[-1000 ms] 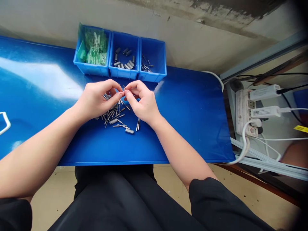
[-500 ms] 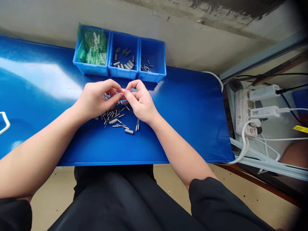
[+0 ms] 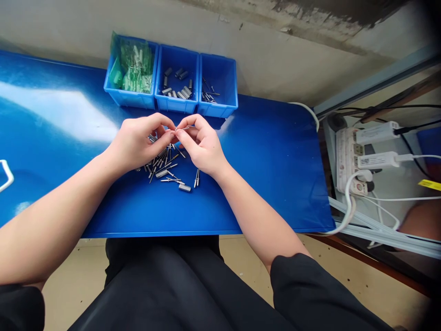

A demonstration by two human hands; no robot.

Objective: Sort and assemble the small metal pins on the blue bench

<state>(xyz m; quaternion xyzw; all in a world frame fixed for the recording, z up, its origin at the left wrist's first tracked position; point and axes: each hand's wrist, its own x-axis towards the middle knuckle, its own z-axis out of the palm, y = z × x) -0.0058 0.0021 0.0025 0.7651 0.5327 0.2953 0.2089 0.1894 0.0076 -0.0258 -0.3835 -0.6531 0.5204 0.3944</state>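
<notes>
Both hands met above the blue table (image 3: pixel 275 151), fingertips touching at about 12 o'clock of the pin pile (image 3: pixel 165 165). The left hand (image 3: pixel 138 142) was curled, thumb and forefinger pinched nearly shut on something small; what exactly it gripped could not be told, since the fingers hid it. The right hand (image 3: pixel 201 145) was also pinched, thumb and forefinger closed on a thin metal pin (image 3: pixel 182 128) that ran roughly level between the two sets of fingertips, its left end at the left hand's tips and its right end poking out past the right forefinger. The other fingers of both hands were folded loosely under.

The pin sat clear of the table, directly over the far edge of the pile. The pile lay scattered under and just toward 6 o'clock from the hands: thin pins and a few short sleeves. One sleeve (image 3: pixel 185 187) lay apart at the pile's 5 o'clock, and a pair of pins (image 3: pixel 197 178) lay just beside the right wrist.

Three bins stood at 12 o'clock from the hands, against the table's far edge: left bin (image 3: pixel 113 89) with green bagged parts, middle bin (image 3: pixel 177 105) with sleeves, right bin (image 3: pixel 220 109) with pins. A power strip (image 3: pixel 347 161) with plugs sat off the table at 3 o'clock.
</notes>
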